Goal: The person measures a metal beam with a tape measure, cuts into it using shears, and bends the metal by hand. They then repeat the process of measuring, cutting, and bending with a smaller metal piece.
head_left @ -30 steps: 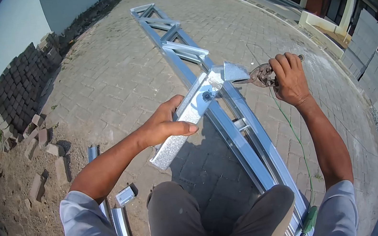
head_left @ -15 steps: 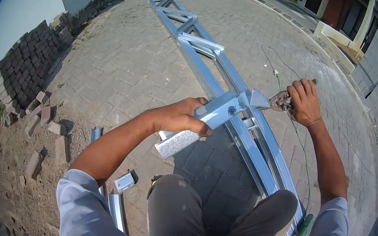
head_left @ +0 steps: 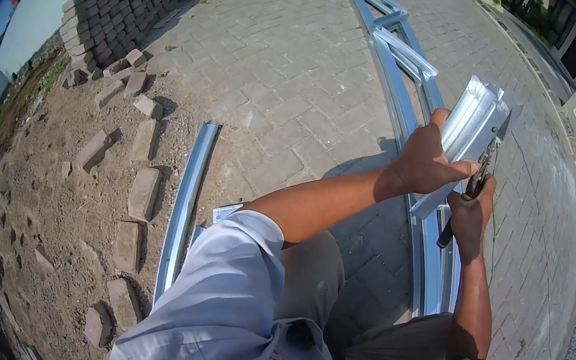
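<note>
The person stands on a paved yard of grey interlocking blocks (head_left: 290,91), with bare, stony dirt (head_left: 45,236) on one side where loose bricks (head_left: 144,193) lie scattered. A long steel truss frame (head_left: 402,75) runs away across the paving, a single metal channel (head_left: 187,194) lies at the dirt's edge, and a brick stack (head_left: 117,12) stands at the far end, with house fronts beyond on the other side.

The left hand (head_left: 424,161) is closed round a short galvanized steel profile (head_left: 472,125), fingers wrapped over its lower half, thumb along the underside. The right hand (head_left: 471,213), just below it, is clenched on the dark handles of tin snips (head_left: 476,183), whose head lies against the profile's lower edge.

The profile is held above the truss frame, tilted upward and away, bright silver, ribbed along its length, glaring in the sun.
</note>
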`<state>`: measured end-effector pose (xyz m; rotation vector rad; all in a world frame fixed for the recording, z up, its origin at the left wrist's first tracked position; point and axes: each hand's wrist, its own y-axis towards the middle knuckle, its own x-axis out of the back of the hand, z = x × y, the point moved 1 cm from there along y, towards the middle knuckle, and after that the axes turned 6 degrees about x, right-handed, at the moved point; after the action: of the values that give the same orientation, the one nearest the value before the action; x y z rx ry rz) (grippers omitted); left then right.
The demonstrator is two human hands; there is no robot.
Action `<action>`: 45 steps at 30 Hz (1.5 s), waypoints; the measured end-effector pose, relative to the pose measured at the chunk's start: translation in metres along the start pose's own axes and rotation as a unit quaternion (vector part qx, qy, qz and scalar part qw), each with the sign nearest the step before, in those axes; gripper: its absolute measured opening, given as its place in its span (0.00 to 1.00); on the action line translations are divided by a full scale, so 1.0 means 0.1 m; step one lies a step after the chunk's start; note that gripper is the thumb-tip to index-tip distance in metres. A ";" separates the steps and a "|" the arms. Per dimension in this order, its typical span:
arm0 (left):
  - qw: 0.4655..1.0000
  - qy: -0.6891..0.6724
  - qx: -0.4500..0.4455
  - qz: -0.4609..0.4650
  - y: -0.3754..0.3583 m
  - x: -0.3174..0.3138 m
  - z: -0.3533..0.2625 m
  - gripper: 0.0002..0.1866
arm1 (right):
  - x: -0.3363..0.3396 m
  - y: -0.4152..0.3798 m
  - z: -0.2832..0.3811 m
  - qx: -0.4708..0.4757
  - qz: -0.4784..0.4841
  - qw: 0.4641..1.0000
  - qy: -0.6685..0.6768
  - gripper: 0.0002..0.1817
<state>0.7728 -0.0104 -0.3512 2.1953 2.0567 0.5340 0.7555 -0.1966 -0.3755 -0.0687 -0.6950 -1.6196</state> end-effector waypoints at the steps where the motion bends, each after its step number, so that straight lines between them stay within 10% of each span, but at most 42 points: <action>1: 0.999 -0.007 0.003 0.033 0.02 0.12 0.04 0.43 | 0.18 0.09 -0.15 0.047 0.009 0.990 -0.130 0.34; 4: 0.954 -0.042 0.152 0.257 -0.03 0.79 0.05 0.36 | 1.02 0.52 -0.56 0.332 0.048 0.788 -0.516 0.37; 8: 0.935 0.075 0.145 0.314 0.01 0.87 -0.06 0.39 | 1.37 1.17 -0.31 0.516 0.060 0.657 -0.547 0.39; 12: 0.995 -0.056 0.026 0.079 0.41 0.57 -0.36 0.41 | 0.71 0.97 0.01 0.229 -0.065 0.880 -0.411 0.36; 18: 0.970 -0.135 -0.122 -0.159 0.65 -0.15 -0.36 0.39 | 0.11 0.76 0.52 0.014 -0.020 0.987 -0.156 0.35; 21: 0.990 -0.129 -0.030 0.038 0.64 0.42 -0.40 0.38 | 0.63 0.99 0.23 0.180 -0.029 0.911 -0.369 0.33; 25: 0.958 0.135 0.066 0.243 0.65 1.06 -0.46 0.44 | 1.65 1.67 0.22 0.544 0.025 0.640 -0.542 0.37; 28: 0.971 0.124 0.043 0.200 0.73 1.13 -0.85 0.44 | 1.67 1.84 0.49 0.504 -0.028 0.670 -0.545 0.39; 35: 0.983 0.003 -0.141 -0.116 0.80 0.27 -0.86 0.46 | 0.25 0.97 0.84 0.060 -0.026 0.992 -0.104 0.31; 39: 0.983 -0.073 -0.135 -0.099 0.57 0.31 -0.50 0.47 | 0.30 0.84 0.67 0.108 0.012 0.973 -0.201 0.31; 43: 0.971 0.094 0.057 0.212 0.38 1.13 -0.46 0.46 | 1.42 1.44 0.18 0.515 0.019 0.680 -0.521 0.33; 45: 0.944 0.165 0.113 0.263 0.33 1.15 -0.58 0.43 | 1.53 1.59 0.28 0.523 0.024 0.673 -0.522 0.33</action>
<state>0.7902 0.0893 -0.2656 2.9971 1.7077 0.7874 0.8628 -0.3195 -0.2242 -0.1734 -2.4045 -0.7623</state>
